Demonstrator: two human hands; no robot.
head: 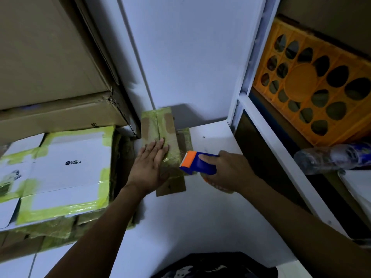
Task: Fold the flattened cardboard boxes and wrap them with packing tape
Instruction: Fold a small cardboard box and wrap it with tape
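Observation:
A folded brown cardboard box [158, 127], partly covered in yellow-green tape, lies on the white floor in the middle of the view. My left hand [149, 167] presses flat on its near half, fingers straight. My right hand [224, 173] grips a blue tape dispenser [198, 162] with an orange cutter, its blade end touching the box's right edge. The tape roll is mostly hidden under my right hand.
A stack of flattened white boxes [66, 169] edged with yellow-green tape lies at left, with large brown cartons [50, 67] behind it. A white shelf frame [267, 137] at right holds an orange crate [313, 87] and a plastic bottle [333, 157].

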